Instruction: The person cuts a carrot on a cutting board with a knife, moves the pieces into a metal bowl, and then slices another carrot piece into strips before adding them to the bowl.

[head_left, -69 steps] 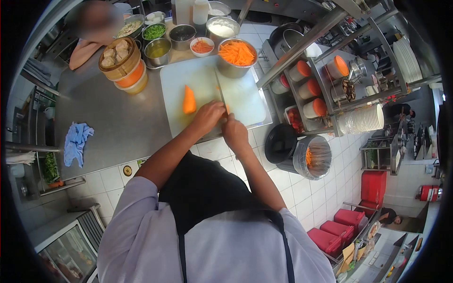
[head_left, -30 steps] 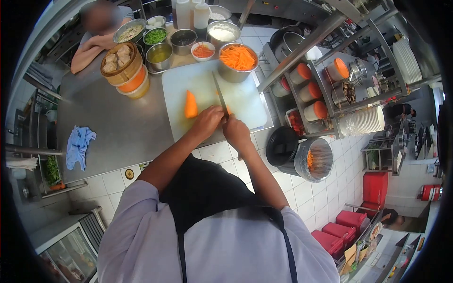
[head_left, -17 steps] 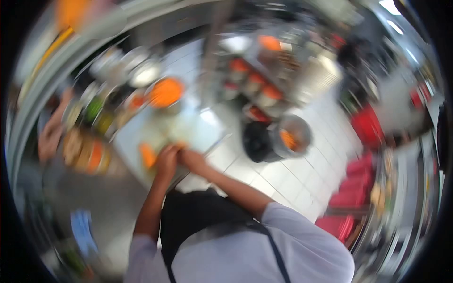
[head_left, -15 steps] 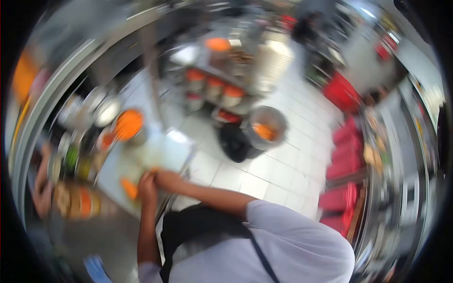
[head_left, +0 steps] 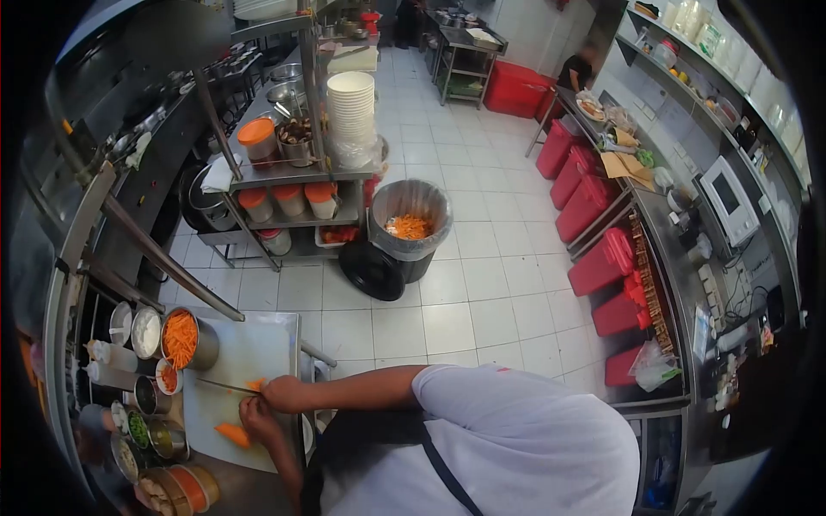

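My right hand (head_left: 288, 394) is closed around the handle of a knife (head_left: 225, 386), its thin blade pointing left across the white cutting board (head_left: 206, 421). Right beside it, my left hand (head_left: 261, 420) has its fingers bent and closed on a carrot piece (head_left: 255, 384). Only a bit of that orange shows past the blade; the fingers hide the rest. Another peeled carrot piece (head_left: 232, 434) lies on the board, left of my left hand. Shredded carrot fills a metal pot (head_left: 205, 346) at the board's far left corner.
Sauce bottles (head_left: 110, 354) and several tubs of ingredients line the left side. Beyond the board stands a lined bin (head_left: 413, 211) holding orange scraps, its black lid (head_left: 372, 269) leaning there. Red bins (head_left: 602, 261) stand under the right counter. Another person (head_left: 576, 70) is at the back right.
The view has swung and become sharp, so the board now sits lower and further left. Both hands remain together over the board; the knife blade now shows clearly.
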`<state>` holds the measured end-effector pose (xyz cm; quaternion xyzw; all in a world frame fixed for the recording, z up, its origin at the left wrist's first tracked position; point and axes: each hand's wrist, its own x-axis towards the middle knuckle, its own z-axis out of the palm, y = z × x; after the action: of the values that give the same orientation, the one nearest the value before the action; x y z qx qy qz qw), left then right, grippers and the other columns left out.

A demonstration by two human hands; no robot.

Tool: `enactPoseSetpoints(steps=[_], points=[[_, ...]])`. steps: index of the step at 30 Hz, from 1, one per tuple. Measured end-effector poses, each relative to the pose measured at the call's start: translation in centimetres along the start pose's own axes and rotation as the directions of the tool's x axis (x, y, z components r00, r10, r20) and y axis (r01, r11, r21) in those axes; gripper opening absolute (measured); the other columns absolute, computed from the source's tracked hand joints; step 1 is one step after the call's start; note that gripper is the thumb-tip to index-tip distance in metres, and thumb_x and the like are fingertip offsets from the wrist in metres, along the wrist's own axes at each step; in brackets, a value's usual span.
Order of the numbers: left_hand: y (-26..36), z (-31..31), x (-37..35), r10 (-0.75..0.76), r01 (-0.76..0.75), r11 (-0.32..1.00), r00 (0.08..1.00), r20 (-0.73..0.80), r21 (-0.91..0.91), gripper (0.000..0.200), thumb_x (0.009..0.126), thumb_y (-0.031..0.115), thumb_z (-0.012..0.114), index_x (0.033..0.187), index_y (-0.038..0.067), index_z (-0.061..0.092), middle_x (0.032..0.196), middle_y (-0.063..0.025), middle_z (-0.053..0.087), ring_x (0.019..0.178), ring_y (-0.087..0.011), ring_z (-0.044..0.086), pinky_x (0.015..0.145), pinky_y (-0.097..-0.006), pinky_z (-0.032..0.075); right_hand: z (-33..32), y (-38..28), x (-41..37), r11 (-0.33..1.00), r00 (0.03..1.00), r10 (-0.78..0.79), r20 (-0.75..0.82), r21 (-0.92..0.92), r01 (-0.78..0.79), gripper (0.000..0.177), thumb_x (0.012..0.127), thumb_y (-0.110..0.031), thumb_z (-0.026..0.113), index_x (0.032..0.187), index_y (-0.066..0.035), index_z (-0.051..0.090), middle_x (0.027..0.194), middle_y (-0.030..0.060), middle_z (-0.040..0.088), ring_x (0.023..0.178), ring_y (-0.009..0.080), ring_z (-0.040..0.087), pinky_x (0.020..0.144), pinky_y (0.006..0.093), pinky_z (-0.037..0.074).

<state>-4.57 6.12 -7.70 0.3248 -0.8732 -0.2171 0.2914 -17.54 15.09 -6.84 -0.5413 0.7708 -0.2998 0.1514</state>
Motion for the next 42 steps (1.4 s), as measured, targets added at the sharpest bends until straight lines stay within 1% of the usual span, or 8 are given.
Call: enactPoseSetpoints(steps=[18,22,25,28,34,40,41,42], points=[[2.3,-0.9,-1.3,0.077,-0.085,0.987,0.995,0.067,0.136,0.023,0.100,0.015,0.062,0.115,-0.001,0.071,0.119,-0.0194,0.068,0.107,-0.0399,0.066,0.090,-0.0491,0.052,0.3,-0.1,0.4,0.999,0.998,-0.040,0.042,-0.033,0.041,0.026,0.086,-0.019,0.068,0.098,0.003,0.065,0.076,0.0217,0.072,0.072,0.0402,0.074,0.064,0.0500,0.058],[2.3,-0.7,-1.2,0.083,-0.093,0.990,0.991,0.102,0.104,0.023,0.099,0.013,0.062,0.115,-0.002,0.067,0.124,-0.0222,0.066,0.112,-0.0414,0.064,0.093,-0.0490,0.052,-1.9,-2.0,-0.6,0.999,0.997,-0.007,-0.073,0.053,0.011,0.023,0.082,-0.013,0.070,0.097,0.004,0.066,0.079,0.0232,0.071,0.075,0.0420,0.073,0.065,0.0508,0.057],[1.8,-1.3,-2.0,-0.020,0.019,1.000,0.998,-0.054,-0.023,0.022,0.097,0.007,0.059,0.114,-0.003,0.067,0.133,-0.0240,0.061,0.121,-0.0434,0.061,0.099,-0.0488,0.051,-3.1,-1.4,-1.2,0.993,0.988,-0.121,-0.093,-0.020,0.120,0.028,0.082,-0.012,0.068,0.103,0.003,0.058,0.075,0.0203,0.070,0.072,0.0399,0.073,0.064,0.0493,0.057],[2.8,-3.1,-2.8,0.090,-0.061,0.988,0.975,-0.204,0.145,0.030,0.099,0.009,0.051,0.123,-0.002,0.067,0.144,-0.0257,0.054,0.133,-0.0447,0.054,0.107,-0.0518,0.046,-5.4,-1.7,-2.0,0.989,0.987,-0.134,-0.092,-0.083,0.126,0.030,0.081,-0.009,0.068,0.105,0.004,0.056,0.078,0.0197,0.069,0.073,0.0389,0.072,0.065,0.0493,0.057],[8.7,-5.2,-0.7,0.292,-0.300,0.867,0.953,0.081,0.398,0.041,0.101,0.019,0.046,0.133,0.005,0.067,0.159,-0.0222,0.045,0.147,-0.0440,0.041,0.120,-0.0602,0.030,-5.8,-0.7,-2.5,0.960,0.958,-0.261,-0.118,-0.132,0.246,0.023,0.086,-0.012,0.067,0.104,-0.001,0.058,0.084,0.0178,0.070,0.080,0.0368,0.073,0.070,0.0469,0.058],[7.2,-5.0,1.4,0.366,-0.430,0.870,0.891,0.268,0.242,0.044,0.095,0.003,0.048,0.134,0.010,0.068,0.158,-0.0211,0.046,0.148,-0.0430,0.040,0.124,-0.0601,0.026,-8.2,0.3,-3.8,0.935,0.940,-0.316,-0.130,0.126,0.332,0.025,0.089,-0.014,0.062,0.113,-0.010,0.066,0.097,0.0143,0.073,0.093,0.0364,0.072,0.080,0.0480,0.058],[7.5,-5.5,2.0,0.369,-0.439,0.863,0.886,0.282,0.250,0.042,0.096,0.006,0.050,0.134,0.011,0.069,0.158,-0.0213,0.047,0.147,-0.0424,0.041,0.124,-0.0599,0.026,-7.7,0.7,-3.6,0.961,0.966,-0.254,-0.046,-0.123,0.247,0.022,0.086,-0.013,0.064,0.108,-0.007,0.066,0.096,0.0152,0.072,0.092,0.0369,0.072,0.080,0.0475,0.058],[6.6,-5.5,2.4,0.359,-0.445,0.847,0.882,0.304,0.292,0.041,0.098,0.006,0.051,0.135,0.012,0.069,0.157,-0.0209,0.047,0.148,-0.0416,0.040,0.124,-0.0601,0.026,-7.4,1.7,-3.8,0.951,0.943,-0.307,-0.126,-0.078,0.299,0.018,0.083,-0.012,0.066,0.099,-0.005,0.065,0.091,0.0163,0.070,0.086,0.0378,0.071,0.076,0.0486,0.057]])
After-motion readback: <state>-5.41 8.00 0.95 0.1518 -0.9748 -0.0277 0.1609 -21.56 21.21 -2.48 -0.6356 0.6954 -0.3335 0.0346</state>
